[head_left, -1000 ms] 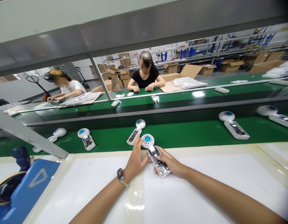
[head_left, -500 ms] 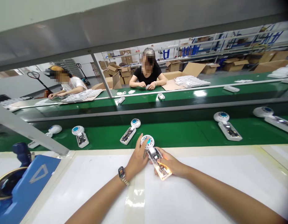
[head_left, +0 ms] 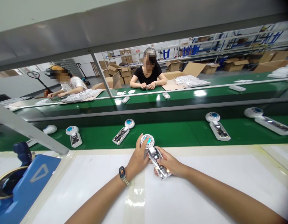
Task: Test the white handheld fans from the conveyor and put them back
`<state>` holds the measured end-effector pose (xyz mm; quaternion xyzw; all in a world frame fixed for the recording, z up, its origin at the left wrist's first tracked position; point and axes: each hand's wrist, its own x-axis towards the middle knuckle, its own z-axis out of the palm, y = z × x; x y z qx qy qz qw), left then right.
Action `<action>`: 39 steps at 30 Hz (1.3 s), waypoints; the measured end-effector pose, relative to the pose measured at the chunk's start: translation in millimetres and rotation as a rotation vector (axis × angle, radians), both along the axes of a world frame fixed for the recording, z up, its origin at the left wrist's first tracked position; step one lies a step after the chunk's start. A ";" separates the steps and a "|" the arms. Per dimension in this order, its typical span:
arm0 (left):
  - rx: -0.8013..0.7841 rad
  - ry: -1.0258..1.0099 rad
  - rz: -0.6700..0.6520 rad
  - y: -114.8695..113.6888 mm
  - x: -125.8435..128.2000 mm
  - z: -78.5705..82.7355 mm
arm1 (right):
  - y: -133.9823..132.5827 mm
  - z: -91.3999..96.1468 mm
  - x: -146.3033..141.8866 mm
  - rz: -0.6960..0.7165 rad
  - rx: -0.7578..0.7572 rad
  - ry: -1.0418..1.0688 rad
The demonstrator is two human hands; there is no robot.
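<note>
Both of my hands hold one small handheld fan [head_left: 155, 155] with a white round head, a blue hub and an open handle showing a circuit board. It lies at the far edge of the white work mat [head_left: 204, 193], right by the green conveyor belt [head_left: 176, 133]. My left hand [head_left: 138, 158], with a watch on the wrist, grips the round head with fingers curled. My right hand [head_left: 169, 163] clasps the handle, thumb pressed on the board.
Several more open fans ride the belt: [head_left: 121, 132], [head_left: 73, 137], [head_left: 217, 126], [head_left: 266, 119]. A blue fixture [head_left: 24, 183] stands at the left. A metal frame bar [head_left: 27, 133] slants across. Two people work across a second belt among cardboard boxes.
The fans on the belt have drifted to the left. A light on the held fan's board glowed bright half a second ago and is dimmer now. My hands stayed in place.
</note>
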<state>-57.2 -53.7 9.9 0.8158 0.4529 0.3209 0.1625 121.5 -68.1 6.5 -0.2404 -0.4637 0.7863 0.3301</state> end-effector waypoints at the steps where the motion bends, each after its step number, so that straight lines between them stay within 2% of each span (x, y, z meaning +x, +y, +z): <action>1: 0.006 0.001 0.005 -0.2 0.3 0.1 | -0.2 0.9 -0.1 -0.006 -0.004 -0.022; 4: 0.016 0.003 0.013 -0.4 0.7 0.2 | 0.3 2.1 0.2 -0.015 -0.015 -0.058; 11: -0.011 0.028 0.029 0.7 -0.2 -1.5 | 4.6 0.0 5.2 0.037 -0.016 0.016; 39: -0.040 0.059 0.024 -0.5 3.6 -0.4 | 2.6 3.3 8.1 0.040 0.008 0.029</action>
